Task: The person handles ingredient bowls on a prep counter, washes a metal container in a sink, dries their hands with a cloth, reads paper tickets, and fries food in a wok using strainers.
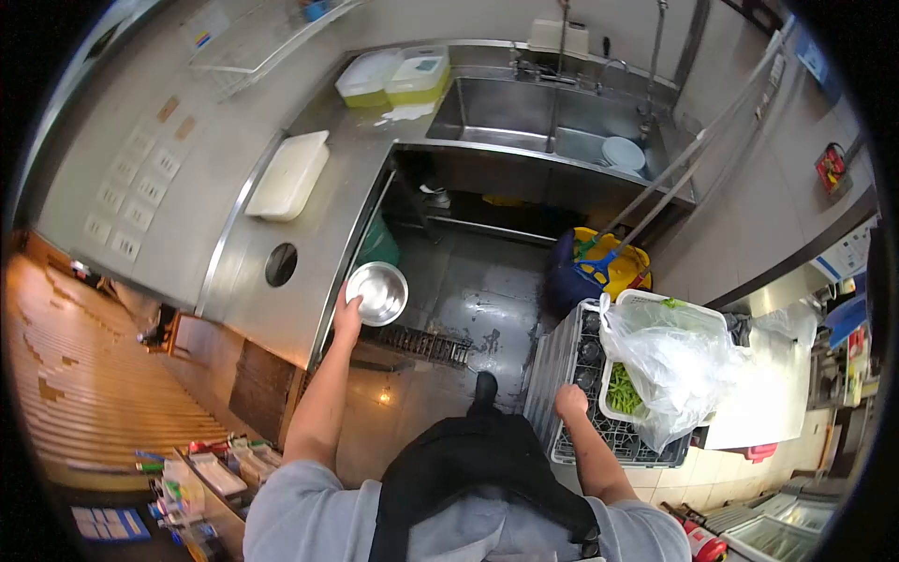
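A shiny round metal bowl (377, 293) is held out at the rim by my left hand (348, 314), its hollow side facing up toward me. The bowl is close to the edge of the steel counter (225, 298), above the wet floor. My right hand (571, 403) is curled into a loose fist, and nothing shows in it. That fist is above the edge of a grey dish rack (562, 361) with dark cups or glasses in it. Beside it is a white basket (670, 302) of green vegetables, partly covered by a clear plastic bag (679, 375).
Ahead is a double steel sink (506, 108) with white plates (623, 153) in its right basin. Lidded tubs (417, 75) and a white tray (288, 176) stand on the counter, which has a round hole (281, 265). Long-handled tools lean from a yellow-lined bin (626, 267). A floor drain grate (421, 345) lies ahead.
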A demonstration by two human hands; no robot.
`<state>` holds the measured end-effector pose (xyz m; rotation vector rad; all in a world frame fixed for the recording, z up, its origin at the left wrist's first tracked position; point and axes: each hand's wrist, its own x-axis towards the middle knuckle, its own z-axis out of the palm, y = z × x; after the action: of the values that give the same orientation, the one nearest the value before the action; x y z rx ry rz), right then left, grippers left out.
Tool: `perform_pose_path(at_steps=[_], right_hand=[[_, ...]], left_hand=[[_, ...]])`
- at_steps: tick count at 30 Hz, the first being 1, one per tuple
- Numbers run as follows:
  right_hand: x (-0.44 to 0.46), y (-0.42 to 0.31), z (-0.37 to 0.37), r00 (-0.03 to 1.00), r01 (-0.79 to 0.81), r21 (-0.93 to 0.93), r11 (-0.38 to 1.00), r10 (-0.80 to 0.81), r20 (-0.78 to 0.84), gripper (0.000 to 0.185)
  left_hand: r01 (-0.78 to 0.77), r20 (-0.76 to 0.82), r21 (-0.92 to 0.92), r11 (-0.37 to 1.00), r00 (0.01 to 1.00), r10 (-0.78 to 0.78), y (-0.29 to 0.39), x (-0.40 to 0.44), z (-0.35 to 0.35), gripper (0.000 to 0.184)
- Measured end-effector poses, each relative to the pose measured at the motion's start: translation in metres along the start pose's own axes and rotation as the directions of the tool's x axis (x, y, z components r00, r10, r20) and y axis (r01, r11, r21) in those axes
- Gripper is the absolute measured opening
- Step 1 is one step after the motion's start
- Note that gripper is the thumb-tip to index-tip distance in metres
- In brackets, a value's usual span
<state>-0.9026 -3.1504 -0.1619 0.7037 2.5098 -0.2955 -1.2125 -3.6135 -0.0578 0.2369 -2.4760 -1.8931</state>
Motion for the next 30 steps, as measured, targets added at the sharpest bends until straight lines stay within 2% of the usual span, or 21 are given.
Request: perform_pose_path(at_steps=[1,2,5,7,9,10,11,13,14,15,16,18,19,20,22,24,25,27,28,30], right_hand=[[-0.002,0.001,-0.003,1.0,-0.021,0.015,1.0,0.021,0.007,0.022],[-0.009,0.001,-0.011,1.0,-0.013,0.043,0.999,0.012,0.016,0.023],[0.009,0.008,-0.001,0.994,-0.067,0.067,0.995,0.061,0.087,0.024],[0.014,-0.002,-0.021,0.978,-0.123,0.036,0.992,0.115,0.175,0.024],[0.022,-0.007,-0.025,0.971,-0.124,0.023,0.992,0.116,0.209,0.025],[0.029,-0.014,-0.037,0.923,-0.208,0.048,0.977,0.18,0.341,0.031],[0.032,-0.026,-0.057,0.919,-0.204,0.044,0.978,0.176,0.354,0.031],[0.044,-0.054,-0.114,0.948,-0.15,0.045,0.988,0.131,0.29,0.041],[0.057,-0.068,-0.146,0.952,-0.134,0.111,0.985,0.097,0.29,0.049],[0.071,-0.088,-0.181,0.961,-0.159,0.165,0.973,0.115,0.251,0.045],[0.086,-0.101,-0.209,0.996,-0.022,0.337,0.941,-0.009,0.09,0.038],[0.138,-0.131,-0.258,0.984,0.142,0.428,0.893,-0.082,-0.155,0.028],[0.168,-0.146,-0.28,0.94,0.275,0.446,0.851,-0.142,-0.309,0.028],[0.199,-0.161,-0.31,0.934,0.323,0.488,0.811,-0.19,-0.303,0.026],[0.259,-0.199,-0.369,0.875,0.44,0.47,0.765,-0.248,-0.415,0.026],[0.313,-0.24,-0.425,0.762,0.593,0.374,0.713,-0.347,-0.547,0.024],[0.336,-0.265,-0.457,0.746,0.604,0.314,0.733,-0.38,-0.548,0.024],[0.39,-0.314,-0.505,0.673,0.634,0.162,0.757,-0.436,-0.598,0.022],[0.427,-0.34,-0.526,0.624,0.692,0.152,0.705,-0.48,-0.617,0.02],[0.49,-0.399,-0.57,0.555,0.766,0.137,0.628,-0.539,-0.633,0.018]], left_hand=[[-0.033,0.032,0.027,0.999,0.999,0.032,0.003,0.031,0.029,0.058],[-0.06,0.094,-0.03,0.998,0.994,0.063,0.035,0.04,0.062,0.056],[0.015,0.283,-0.179,0.984,0.958,0.037,0.064,0.071,0.144,0.053],[0.074,0.337,-0.262,0.962,0.941,0.019,0.063,0.08,0.185,0.052],[0.13,0.312,-0.23,0.964,0.949,-0.053,0.063,0.084,0.213,0.046],[0.176,0.339,-0.255,0.951,0.937,-0.083,0.058,0.088,0.22,0.045],[0.179,0.38,-0.243,0.953,0.922,-0.077,0.062,0.088,0.222,0.047],[0.253,0.405,-0.24,0.937,0.904,-0.14,0.076,0.097,0.225,0.049],[0.253,0.387,-0.262,0.931,0.912,-0.139,0.082,0.105,0.227,0.049],[0.257,0.375,-0.283,0.924,0.916,-0.14,0.086,0.115,0.226,0.05],[0.26,0.363,-0.303,0.917,0.921,-0.142,0.09,0.128,0.224,0.051],[0.234,0.3,-0.332,0.914,0.945,-0.133,0.098,0.155,0.223,0.051],[0.21,0.261,-0.341,0.916,0.957,-0.122,0.101,0.172,0.223,0.051],[0.194,0.242,-0.318,0.928,0.963,-0.118,0.102,0.188,0.223,0.051],[0.19,0.215,-0.366,0.911,0.97,-0.116,0.096,0.225,0.227,0.051],[0.194,0.216,-0.422,0.886,0.97,-0.109,0.105,0.26,0.232,0.053],[0.186,0.201,-0.439,0.879,0.974,-0.106,0.107,0.281,0.234,0.053],[0.114,0.217,-0.344,0.932,0.975,-0.04,0.105,0.326,0.236,0.057],[0.171,0.249,-0.361,0.917,0.965,-0.082,0.11,0.35,0.238,0.058],[0.188,0.233,-0.402,0.896,0.967,-0.098,0.099,0.4,0.253,0.058]])
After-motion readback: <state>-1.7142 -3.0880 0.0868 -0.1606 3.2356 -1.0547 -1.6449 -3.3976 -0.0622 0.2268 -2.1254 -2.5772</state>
